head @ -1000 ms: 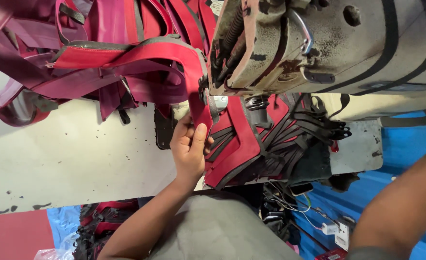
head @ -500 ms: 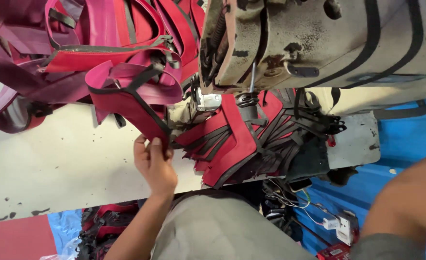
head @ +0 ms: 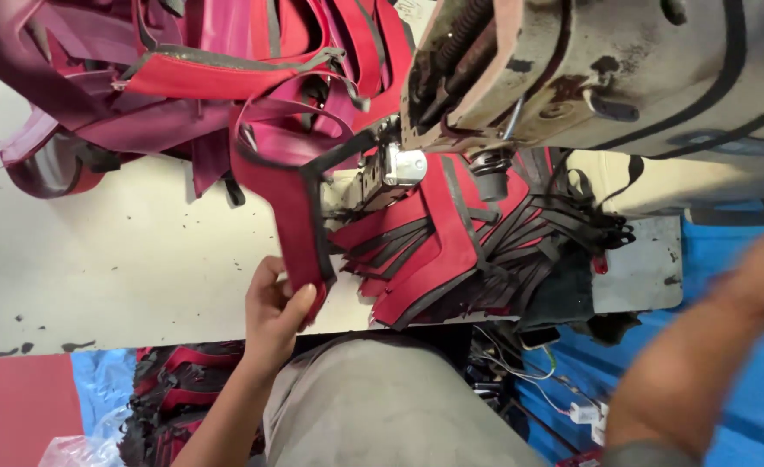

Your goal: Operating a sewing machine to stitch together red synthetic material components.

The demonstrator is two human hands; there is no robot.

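Left hand (head: 271, 313) grip pinches red strap (head: 294, 216) end; strap runs to 1 o'clock toward sewing machine (head: 607, 78). Right hand grip: blurred, cannot tell.

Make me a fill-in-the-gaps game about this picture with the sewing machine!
The left hand pinches a strap that is ____ with black edging.
The sewing machine sits on a ____ table.
A heap of red pieces lies ____ the machine head.
The right arm looks ____ in the picture.

Missing words: red; white; under; blurry
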